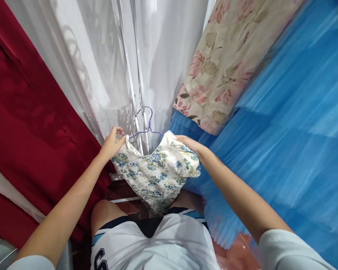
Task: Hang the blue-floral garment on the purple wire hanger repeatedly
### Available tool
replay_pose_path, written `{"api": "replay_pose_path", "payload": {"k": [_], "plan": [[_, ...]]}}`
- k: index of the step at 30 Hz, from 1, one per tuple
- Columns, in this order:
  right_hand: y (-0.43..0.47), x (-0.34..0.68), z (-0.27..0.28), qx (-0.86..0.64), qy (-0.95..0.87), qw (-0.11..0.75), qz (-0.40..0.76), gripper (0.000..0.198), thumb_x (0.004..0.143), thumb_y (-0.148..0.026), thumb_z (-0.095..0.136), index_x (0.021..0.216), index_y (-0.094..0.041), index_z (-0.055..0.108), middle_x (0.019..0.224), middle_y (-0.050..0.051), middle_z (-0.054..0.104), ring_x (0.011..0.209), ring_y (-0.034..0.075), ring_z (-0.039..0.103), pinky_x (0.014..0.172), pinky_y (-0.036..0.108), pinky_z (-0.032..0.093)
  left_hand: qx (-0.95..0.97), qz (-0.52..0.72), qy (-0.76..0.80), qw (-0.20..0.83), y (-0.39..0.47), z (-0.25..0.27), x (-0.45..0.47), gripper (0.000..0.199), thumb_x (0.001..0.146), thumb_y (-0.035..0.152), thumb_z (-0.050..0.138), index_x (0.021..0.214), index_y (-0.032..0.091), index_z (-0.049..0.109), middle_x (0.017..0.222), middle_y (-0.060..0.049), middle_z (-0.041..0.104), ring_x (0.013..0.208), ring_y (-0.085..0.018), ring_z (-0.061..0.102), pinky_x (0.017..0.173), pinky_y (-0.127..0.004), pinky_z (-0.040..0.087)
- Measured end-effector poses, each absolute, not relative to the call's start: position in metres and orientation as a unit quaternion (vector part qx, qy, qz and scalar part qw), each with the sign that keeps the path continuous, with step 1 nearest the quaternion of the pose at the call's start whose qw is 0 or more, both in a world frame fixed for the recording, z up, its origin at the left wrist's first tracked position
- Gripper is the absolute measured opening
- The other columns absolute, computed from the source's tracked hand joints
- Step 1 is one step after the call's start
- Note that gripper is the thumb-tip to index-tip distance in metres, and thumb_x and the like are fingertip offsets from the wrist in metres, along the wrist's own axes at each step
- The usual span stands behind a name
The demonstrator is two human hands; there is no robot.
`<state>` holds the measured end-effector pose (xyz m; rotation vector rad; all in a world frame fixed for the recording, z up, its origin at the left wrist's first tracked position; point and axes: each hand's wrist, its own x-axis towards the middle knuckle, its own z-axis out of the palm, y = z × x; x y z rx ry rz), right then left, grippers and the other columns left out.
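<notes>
A white blouse (154,172) with a blue and green floral print hangs on a purple wire hanger (150,123) in front of my knees. My left hand (112,144) is closed at the blouse's left shoulder, thumb and fingers pinching the cloth by the hanger's end. At the other shoulder, my right hand (187,142) holds the fabric, its fingers partly hidden by the sleeve. The hanger's hook rises in front of a pale vertical strip (138,75); whether it is hooked on anything I cannot tell.
Sheer white curtains (169,48) hang straight ahead. Dark red cloth (30,112) drapes on the left. To the right are a beige floral cloth (214,71) and a layered blue tulle fabric (293,142). Reddish floor (233,253) shows below the tulle.
</notes>
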<state>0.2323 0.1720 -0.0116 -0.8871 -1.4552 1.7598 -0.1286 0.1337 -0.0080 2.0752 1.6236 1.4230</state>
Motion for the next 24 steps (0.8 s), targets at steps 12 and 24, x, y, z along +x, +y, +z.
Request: {"api": "replay_pose_path", "payload": {"k": [12,24], "plan": [[0.105,0.269,-0.04,-0.363,-0.61,0.564,0.422,0.031,0.084,-0.048,0.067,0.082,-0.018,0.066,0.064,-0.002,0.059,0.054,0.011,0.049,0.05,0.021,0.038,0.703,0.474,0.525,-0.08,0.065,-0.008,-0.137,0.021,0.089,0.039,0.058,0.088,0.019,0.064,0.086,0.0,0.068,0.079,-0.015,0.063,0.075,-0.022,0.043],[-0.036,0.237,-0.085,-0.298,-0.534,0.633,0.475,0.041,0.087,-0.059,0.053,0.089,-0.021,0.07,0.079,0.007,0.063,0.067,0.02,0.058,0.058,0.029,0.046,0.731,0.448,0.494,-0.147,0.106,-0.013,-0.103,0.024,0.098,0.028,0.04,0.095,0.017,0.061,0.095,-0.011,0.062,0.095,-0.023,0.058,0.087,-0.038,0.045]]}}
